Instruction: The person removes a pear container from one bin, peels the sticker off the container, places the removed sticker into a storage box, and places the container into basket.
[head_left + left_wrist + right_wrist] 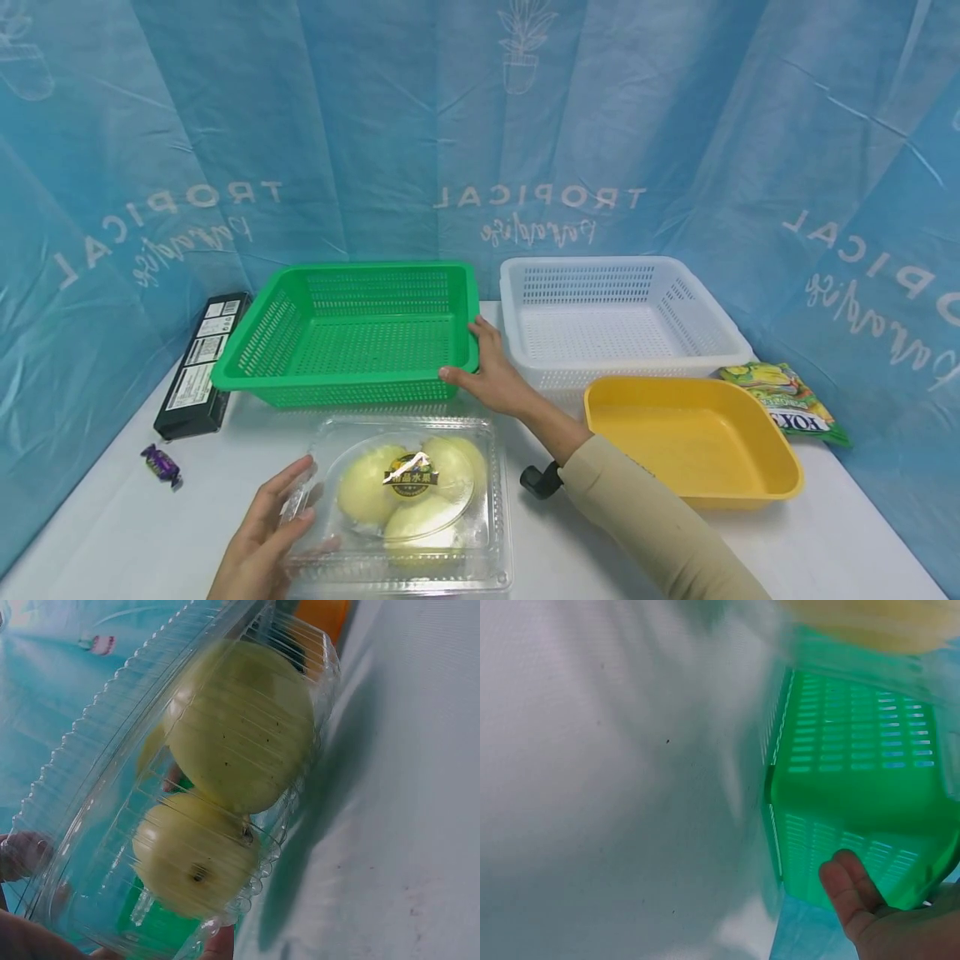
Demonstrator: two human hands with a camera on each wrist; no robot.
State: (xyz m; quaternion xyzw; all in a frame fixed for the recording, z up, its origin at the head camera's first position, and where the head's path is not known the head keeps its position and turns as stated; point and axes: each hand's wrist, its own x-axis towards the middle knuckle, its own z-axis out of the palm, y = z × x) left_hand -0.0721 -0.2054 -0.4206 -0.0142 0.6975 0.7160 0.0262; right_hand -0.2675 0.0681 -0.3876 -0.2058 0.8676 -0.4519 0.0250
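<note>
Fruit box (408,500) over white table (551,554); blue curtain (390,125) behind.

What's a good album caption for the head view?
Left hand holding a clear clamshell of yellow fruit, right hand gripping a green perforated basket by its corner.

White basket (622,364), yellow tub (690,442), wrapped candy (161,464)

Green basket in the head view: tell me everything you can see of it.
The green basket is rectangular and open-topped, apparently plastic, with slotted walls and a smooth rim. It stands upright on the white table, between the black box and the white basket. The right hand grips its near right corner.
</note>
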